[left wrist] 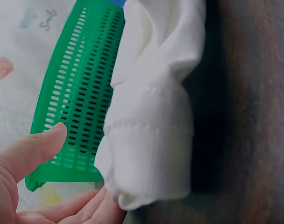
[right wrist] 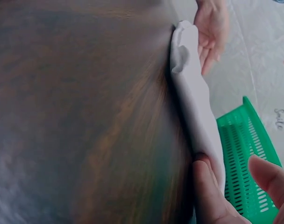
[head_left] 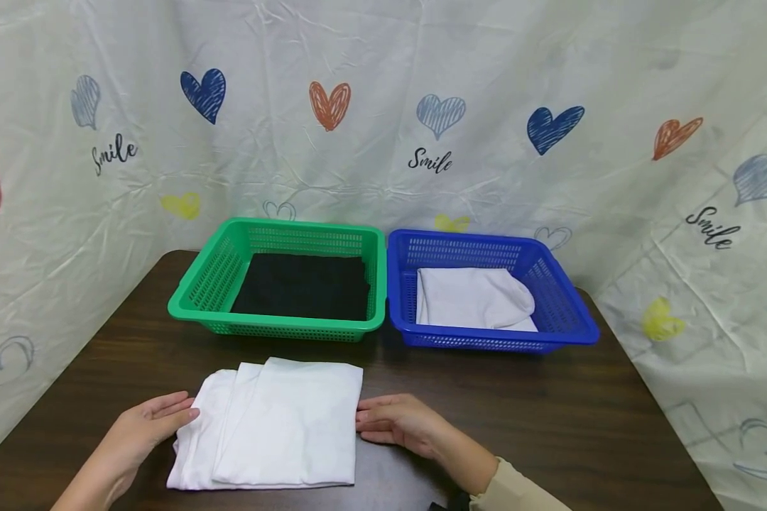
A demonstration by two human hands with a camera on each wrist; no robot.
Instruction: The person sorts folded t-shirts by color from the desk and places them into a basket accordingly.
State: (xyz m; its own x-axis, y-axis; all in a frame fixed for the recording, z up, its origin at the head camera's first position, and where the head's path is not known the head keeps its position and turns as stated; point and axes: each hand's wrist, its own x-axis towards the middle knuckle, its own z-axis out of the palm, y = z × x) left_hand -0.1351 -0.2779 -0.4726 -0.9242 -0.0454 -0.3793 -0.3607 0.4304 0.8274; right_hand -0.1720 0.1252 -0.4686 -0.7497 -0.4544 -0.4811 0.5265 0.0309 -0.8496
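Note:
A folded white garment (head_left: 294,426) lies flat on the table in the head view, its layers stepped toward the left side. My left hand (head_left: 143,431) is at its left edge, fingers extended. In the left wrist view the thumb stands well apart from the fingers, which reach the end of a seamed white fold (left wrist: 149,158). At the right edge my right hand (head_left: 405,426) touches the cloth with its fingertips. The right wrist view has its fingers against the rolled side of the garment (right wrist: 195,102), with the thumb (right wrist: 270,177) held away.
Behind the garment, a green basket (head_left: 281,321) holds folded black cloth (head_left: 303,284). Beside it on the right, a blue basket (head_left: 498,336) holds folded white cloth (head_left: 469,294). Both stand at the back of the dark wooden table (head_left: 550,426), before a curtain (head_left: 371,42) printed with hearts.

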